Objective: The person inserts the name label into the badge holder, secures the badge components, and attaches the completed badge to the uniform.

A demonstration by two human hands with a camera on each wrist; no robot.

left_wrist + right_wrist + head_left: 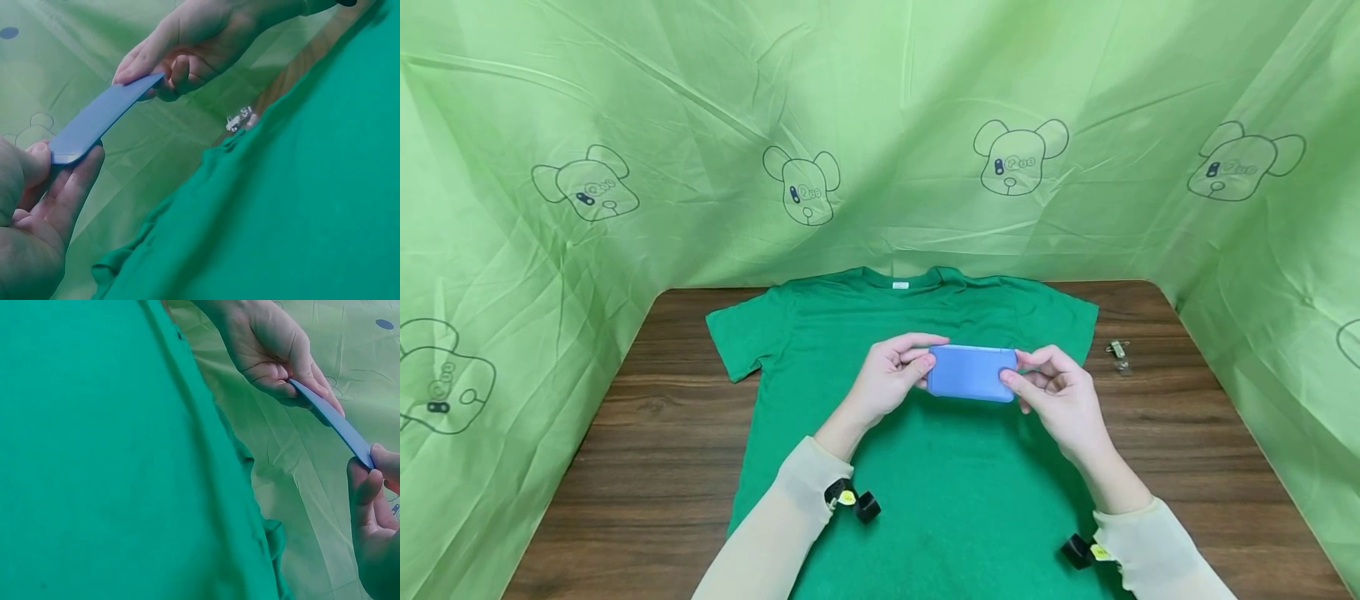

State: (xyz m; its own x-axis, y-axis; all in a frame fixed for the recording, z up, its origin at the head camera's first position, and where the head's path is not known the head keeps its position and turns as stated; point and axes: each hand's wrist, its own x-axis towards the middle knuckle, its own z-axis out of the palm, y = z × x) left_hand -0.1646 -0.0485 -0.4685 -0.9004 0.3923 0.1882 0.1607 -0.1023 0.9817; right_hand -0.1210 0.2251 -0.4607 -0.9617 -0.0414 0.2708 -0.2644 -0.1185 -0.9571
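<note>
Both hands hold a flat blue rectangular card holder [970, 372] up over a green T-shirt [880, 500]. My left hand [891, 375] pinches its left end, thumb on the face turned toward me. At the opposite end my right hand [1060, 400] pinches it the same way, with the other fingers curled behind. Seen from the left wrist, the blue piece [103, 119] is thin, with rounded corners. The T-shirt lies spread on the table, its collar at the far edge and its sleeves out to the sides.
A small metal clip with a pin [1117, 350] lies on the brown wooden table [662, 467], right of the shirt's sleeve. Light green cloth [895, 125] printed with bear-head outlines hangs around the back and sides of the table.
</note>
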